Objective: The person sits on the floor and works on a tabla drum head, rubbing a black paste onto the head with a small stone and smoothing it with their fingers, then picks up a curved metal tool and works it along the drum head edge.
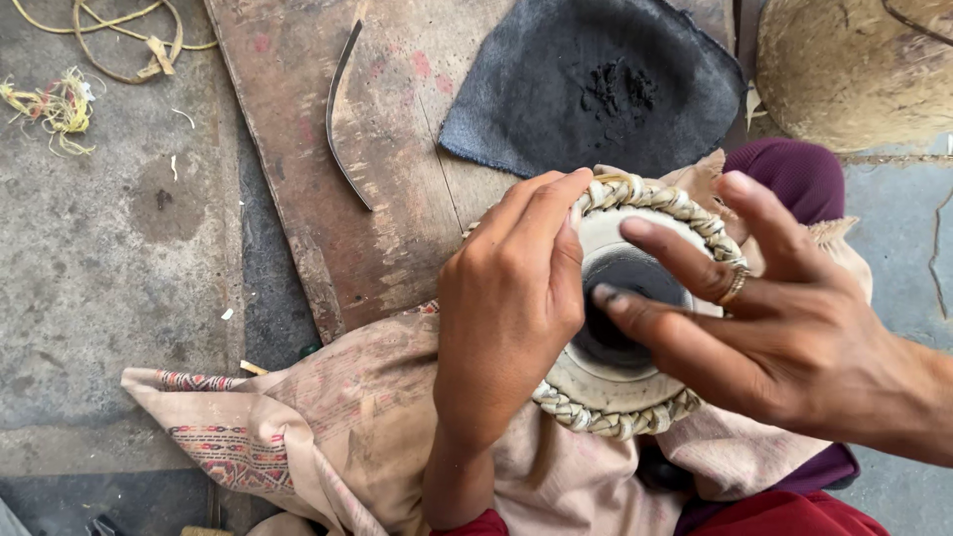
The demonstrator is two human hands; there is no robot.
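Soft, even daylight fills the scene, bright without harshness. Shadows are faint and short, pooling under the hands (635,318) and along the wooden board (377,199). No glare anywhere; the dark cloth (596,89) swallows detail. Focus is sharp at the centre, with slight stretching and softness toward the corners.

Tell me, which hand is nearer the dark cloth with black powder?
Left. The left hand rests on the drum's braided rim, just below the dark cloth; the right hand lies farther right.
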